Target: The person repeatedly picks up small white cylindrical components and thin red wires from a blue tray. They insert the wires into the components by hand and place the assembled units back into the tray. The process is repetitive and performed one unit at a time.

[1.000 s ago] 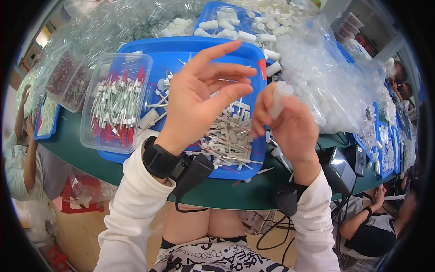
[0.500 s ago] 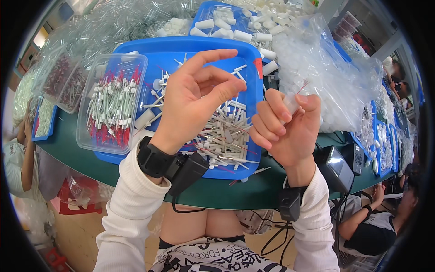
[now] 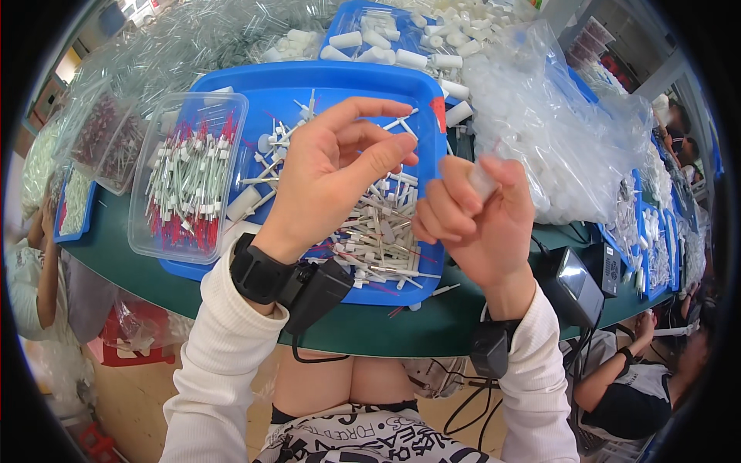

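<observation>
My left hand [image 3: 328, 174] hovers over a blue tray [image 3: 255, 85], its fingers curved and apart, the thumb stretched toward the right hand; I see nothing in it. My right hand [image 3: 482, 231] is raised beside it at the tray's right edge, with the fingers curled around a small white tube [image 3: 483, 182] whose top pokes out. Under both hands a heap of small white sticks and caps [image 3: 378, 239] lies in the tray. A black band with a cable sits on each wrist.
A clear box of white sticks with red tips [image 3: 189, 177] rests on the tray's left part. A plastic bag of white caps [image 3: 556, 147] lies to the right, with white cylinders [image 3: 378, 42] behind. A black device [image 3: 575, 289] sits at the table edge. Other people sit left [image 3: 31, 262] and lower right [image 3: 617, 390].
My right hand has dropped and curled tighter around the tube, which earlier stuck up high. My left hand has kept its place over the tray, its fingers bending slightly.
</observation>
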Action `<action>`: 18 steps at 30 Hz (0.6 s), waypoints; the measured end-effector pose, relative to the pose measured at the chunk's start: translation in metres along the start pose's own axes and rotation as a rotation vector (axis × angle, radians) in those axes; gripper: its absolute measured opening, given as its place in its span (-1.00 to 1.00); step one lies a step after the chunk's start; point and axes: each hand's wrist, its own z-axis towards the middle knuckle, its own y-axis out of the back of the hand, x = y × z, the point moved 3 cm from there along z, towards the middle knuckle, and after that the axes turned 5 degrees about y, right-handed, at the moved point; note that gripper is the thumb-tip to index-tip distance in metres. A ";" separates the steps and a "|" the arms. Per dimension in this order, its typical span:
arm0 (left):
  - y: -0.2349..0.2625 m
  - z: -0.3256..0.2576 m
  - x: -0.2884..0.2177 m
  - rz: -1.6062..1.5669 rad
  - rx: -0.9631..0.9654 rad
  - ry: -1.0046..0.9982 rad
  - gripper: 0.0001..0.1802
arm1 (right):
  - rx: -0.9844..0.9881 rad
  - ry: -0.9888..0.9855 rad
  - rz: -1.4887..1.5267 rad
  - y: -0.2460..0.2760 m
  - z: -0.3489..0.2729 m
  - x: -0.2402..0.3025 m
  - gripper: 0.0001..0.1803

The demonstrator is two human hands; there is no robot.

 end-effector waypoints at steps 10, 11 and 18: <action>0.003 0.000 0.001 0.004 -0.007 0.006 -0.66 | -0.083 -0.038 -0.061 -0.013 0.000 0.002 -0.42; 0.002 0.000 0.001 0.005 -0.003 0.007 -0.66 | 0.008 -0.068 0.063 -0.004 -0.001 0.002 -0.42; 0.002 0.000 0.002 0.023 0.013 0.030 -0.66 | -0.025 -0.116 0.159 -0.011 0.002 -0.004 -0.52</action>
